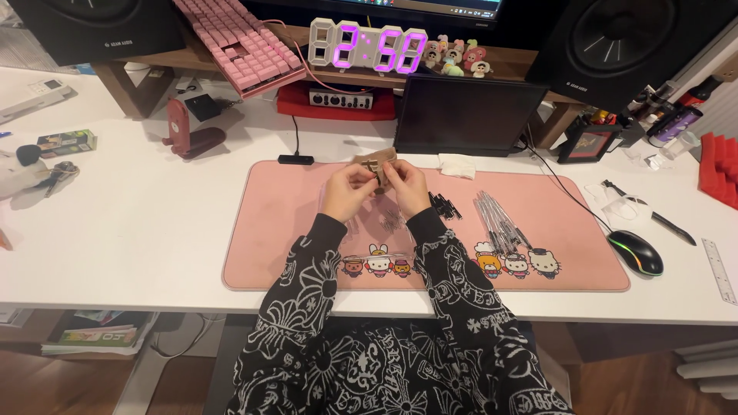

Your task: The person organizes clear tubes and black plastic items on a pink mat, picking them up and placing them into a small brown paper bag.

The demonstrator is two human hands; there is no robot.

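Both hands, left hand (347, 190) and right hand (407, 187), pinch a small brown pouch (377, 167) between them (above the pink mat (307, 230)).

A white tabletop (138, 230) spreads around the hands, with a pink desk mat (584, 261) beneath them. Beyond the hands, a wooden riser shelf (507, 61) carries two black speakers (623, 38) at either side. Below the tabletop's near edge, brown wood floor (653, 384) shows.
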